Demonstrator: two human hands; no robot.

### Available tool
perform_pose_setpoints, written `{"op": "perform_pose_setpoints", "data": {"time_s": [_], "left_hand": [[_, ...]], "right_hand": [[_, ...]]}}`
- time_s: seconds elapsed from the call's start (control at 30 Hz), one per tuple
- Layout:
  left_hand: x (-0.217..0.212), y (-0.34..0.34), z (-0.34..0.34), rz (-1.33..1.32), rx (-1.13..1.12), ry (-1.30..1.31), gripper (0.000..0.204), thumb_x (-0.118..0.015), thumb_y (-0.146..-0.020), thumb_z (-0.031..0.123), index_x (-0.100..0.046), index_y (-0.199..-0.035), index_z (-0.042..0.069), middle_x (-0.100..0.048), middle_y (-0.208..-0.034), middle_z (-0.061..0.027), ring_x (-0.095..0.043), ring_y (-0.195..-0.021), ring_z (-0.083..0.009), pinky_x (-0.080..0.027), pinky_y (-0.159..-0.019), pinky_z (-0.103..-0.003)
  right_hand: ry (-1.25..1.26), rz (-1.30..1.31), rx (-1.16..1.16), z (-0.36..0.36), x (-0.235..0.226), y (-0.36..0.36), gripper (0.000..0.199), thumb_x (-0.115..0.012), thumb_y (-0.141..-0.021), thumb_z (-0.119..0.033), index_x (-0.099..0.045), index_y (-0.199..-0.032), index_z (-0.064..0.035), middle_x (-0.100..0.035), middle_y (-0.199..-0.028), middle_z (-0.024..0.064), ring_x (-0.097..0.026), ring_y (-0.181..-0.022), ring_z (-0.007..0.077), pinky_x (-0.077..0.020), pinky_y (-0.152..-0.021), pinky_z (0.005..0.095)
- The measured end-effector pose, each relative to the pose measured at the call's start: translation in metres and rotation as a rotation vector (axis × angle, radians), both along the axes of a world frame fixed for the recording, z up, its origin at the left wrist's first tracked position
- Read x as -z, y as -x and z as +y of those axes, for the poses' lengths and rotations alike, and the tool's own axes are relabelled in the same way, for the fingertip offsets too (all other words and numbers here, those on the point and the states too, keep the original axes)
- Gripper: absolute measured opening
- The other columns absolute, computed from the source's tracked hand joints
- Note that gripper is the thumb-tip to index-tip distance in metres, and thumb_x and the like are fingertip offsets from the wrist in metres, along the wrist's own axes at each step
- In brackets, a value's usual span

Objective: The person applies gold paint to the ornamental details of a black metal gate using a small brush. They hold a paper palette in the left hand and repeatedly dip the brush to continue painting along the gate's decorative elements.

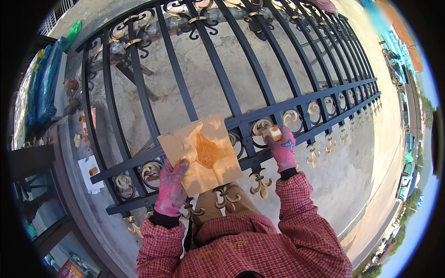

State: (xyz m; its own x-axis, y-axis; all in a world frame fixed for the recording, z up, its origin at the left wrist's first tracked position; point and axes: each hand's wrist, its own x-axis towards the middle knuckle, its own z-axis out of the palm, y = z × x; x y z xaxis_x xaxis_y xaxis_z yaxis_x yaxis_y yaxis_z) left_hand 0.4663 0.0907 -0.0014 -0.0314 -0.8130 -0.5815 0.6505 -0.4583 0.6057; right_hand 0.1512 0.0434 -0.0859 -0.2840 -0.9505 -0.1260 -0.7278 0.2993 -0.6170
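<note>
My left hand (pixel 170 190), in a stained pink glove, grips the lower left edge of a brown cardboard sheet (pixel 221 172). A wet-looking patch of orange-gold paint (pixel 207 150) covers the middle of the sheet. In my right hand (pixel 282 150), also gloved in pink, is a small white sponge block (pixel 272 133) with orange-brown staining. The sponge is at a gold scroll (pixel 262 125) between the two rails of a black metal fence panel (pixel 287 106); whether it touches the scroll I cannot tell. Gold fleur-de-lis tips (pixel 262 184) stick out toward me from the panel.
The panel lies raised above a concrete floor (pixel 343 178), on supports partly visible through its bars. To the left are a blue plastic-wrapped bundle (pixel 45 88), a green plastic bag (pixel 74 32) and a white sheet of paper (pixel 88 167) with an orange-brown object on it. Vehicles stand far right.
</note>
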Motion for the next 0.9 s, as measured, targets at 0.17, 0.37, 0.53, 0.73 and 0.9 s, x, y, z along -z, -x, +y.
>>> {"op": "perform_pose_setpoints", "data": {"time_s": [0.17, 0.37, 0.53, 0.73, 0.9], "left_hand": [[-0.002, -0.006, 0.018, 0.045, -0.011, 0.018, 0.043, -0.056, -0.09, 0.005, -0.042, -0.131, 0.006, -0.054, -0.118, -0.0044, -0.055, -0.107, -0.0156, -0.049, -0.091, -0.032], [-0.006, 0.003, 0.045, 0.051, -0.055, 0.056, 0.04, -0.052, -0.092, 0.005, -0.042, -0.131, 0.008, -0.053, -0.121, -0.0065, -0.055, -0.111, -0.0191, -0.05, -0.092, -0.035], [-0.014, 0.015, 0.074, 0.02, -0.111, 0.101, 0.042, -0.055, -0.091, 0.01, -0.041, -0.131, 0.008, -0.052, -0.123, -0.0067, -0.053, -0.112, -0.0198, -0.048, -0.094, -0.035], [-0.018, 0.037, 0.099, -0.024, -0.222, 0.055, 0.039, -0.047, -0.093, 0.001, -0.041, -0.131, 0.005, -0.053, -0.121, -0.0076, -0.057, -0.107, -0.0186, -0.051, -0.09, -0.032], [-0.015, 0.044, 0.114, -0.052, -0.255, 0.064, 0.04, -0.048, -0.092, 0.002, -0.04, -0.131, 0.004, -0.053, -0.123, -0.0088, -0.057, -0.108, -0.0196, -0.052, -0.089, -0.033]], "right_hand": [[0.114, -0.211, 0.079, 0.023, -0.044, 0.011, 0.042, -0.075, -0.07, -0.007, -0.058, -0.107, -0.0027, -0.061, -0.097, 0.0102, -0.062, -0.086, 0.02, -0.0503, -0.072, 0.0291], [0.07, -0.764, -0.136, 0.031, -0.112, -0.033, 0.038, -0.073, -0.074, -0.001, -0.056, -0.108, -0.003, -0.062, -0.103, 0.0088, -0.062, -0.087, 0.0141, -0.0519, -0.071, 0.0231], [0.276, -0.284, -0.68, 0.033, -0.136, -0.071, 0.046, -0.081, -0.059, -0.003, -0.062, -0.101, -0.0047, -0.064, -0.1, 0.0123, -0.064, -0.089, 0.0275, -0.0525, -0.076, 0.0347], [0.2, -0.002, -0.928, 0.039, -0.144, -0.081, 0.044, -0.076, -0.059, -0.01, -0.06, -0.1, -0.0063, -0.061, -0.101, 0.0105, -0.057, -0.097, 0.0312, -0.0456, -0.083, 0.0397], [0.09, -0.021, -1.092, 0.046, -0.141, -0.084, 0.045, -0.075, -0.06, -0.011, -0.06, -0.102, -0.0089, -0.06, -0.103, 0.0094, -0.055, -0.1, 0.0311, -0.0423, -0.087, 0.04]]}}
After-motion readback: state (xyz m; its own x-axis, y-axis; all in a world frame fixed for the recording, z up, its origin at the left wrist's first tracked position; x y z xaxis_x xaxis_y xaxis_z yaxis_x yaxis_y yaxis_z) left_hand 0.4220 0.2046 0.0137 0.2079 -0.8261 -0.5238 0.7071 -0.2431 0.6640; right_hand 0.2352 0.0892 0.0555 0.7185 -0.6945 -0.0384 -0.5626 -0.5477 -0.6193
